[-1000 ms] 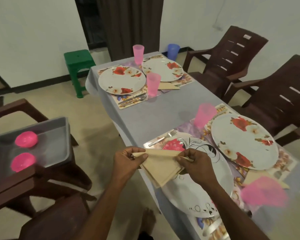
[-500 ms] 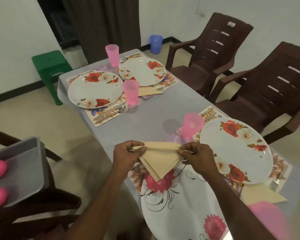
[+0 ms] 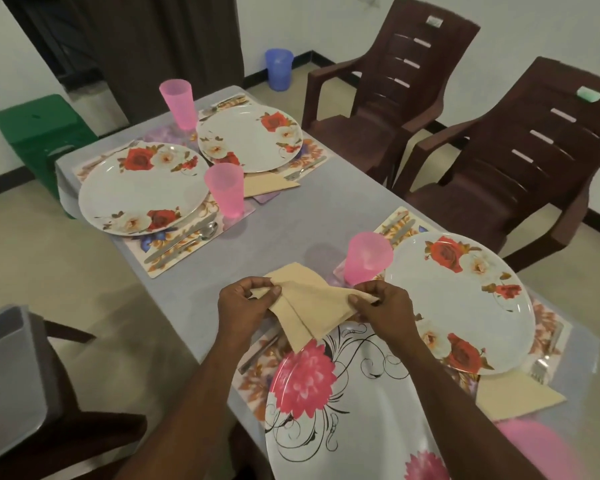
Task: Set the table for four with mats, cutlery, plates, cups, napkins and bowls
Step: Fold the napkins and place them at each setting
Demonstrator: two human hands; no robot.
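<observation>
The person holds a folded beige napkin [image 3: 303,306] in the air over the near edge of the table [image 3: 291,220], just above the top of the pink-flowered plate [image 3: 343,410]. The left hand [image 3: 245,306] pinches the napkin's left corner between thumb and fingers; the right hand [image 3: 383,306] pinches the right corner the same way, so the cloth hangs between them in a loose triangle, its point drooping toward the plate.

The napkin looks light and limp, probably thin cloth or paper: it sags, shows soft creases and will likely lose its fold if held by one corner only. Gripping both corners along the folded edge should keep the shape. It is neither fragile nor slippery, though a draught or quick motion may open the layers.

Two other places already show a napkin [image 3: 269,184] beside the plate, so this one seems meant for the near mat [image 3: 257,372].
</observation>
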